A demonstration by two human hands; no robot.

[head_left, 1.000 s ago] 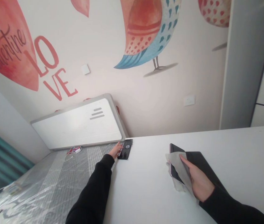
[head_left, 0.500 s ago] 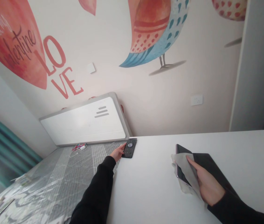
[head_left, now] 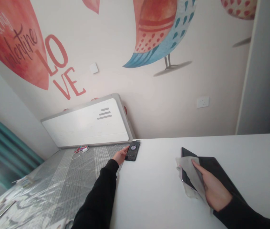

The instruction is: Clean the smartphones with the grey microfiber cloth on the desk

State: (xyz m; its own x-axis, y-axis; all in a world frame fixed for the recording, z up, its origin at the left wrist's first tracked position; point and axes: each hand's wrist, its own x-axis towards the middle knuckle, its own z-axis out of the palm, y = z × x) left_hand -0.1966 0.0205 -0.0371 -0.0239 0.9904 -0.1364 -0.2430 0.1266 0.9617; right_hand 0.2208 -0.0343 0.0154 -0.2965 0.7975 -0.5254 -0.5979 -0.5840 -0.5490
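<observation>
My left hand (head_left: 120, 156) grips the left edge of a black smartphone (head_left: 132, 153) at the far left corner of the white table. Its screen is lit, with a round picture on it. My right hand (head_left: 214, 187) is closed on a pale grey cloth (head_left: 192, 168), thumb on top. The cloth is folded over the edge of a dark, thin tablet-like device (head_left: 185, 152). A black flat cover (head_left: 211, 163) extends from that device to the right, partly beneath my hand and sleeve. My right fingers are mostly hidden behind the cloth.
The white table (head_left: 154, 190) fills the lower right. To its left is a bed with a plastic-covered grey striped mattress (head_left: 65, 178) and a white headboard (head_left: 84, 124). A white cable (head_left: 77, 154) lies on the bed near the headboard. A wall socket (head_left: 203, 102) is above the table.
The camera view has shifted very slightly. Both hands, the phone and the cloth otherwise keep the same places.
</observation>
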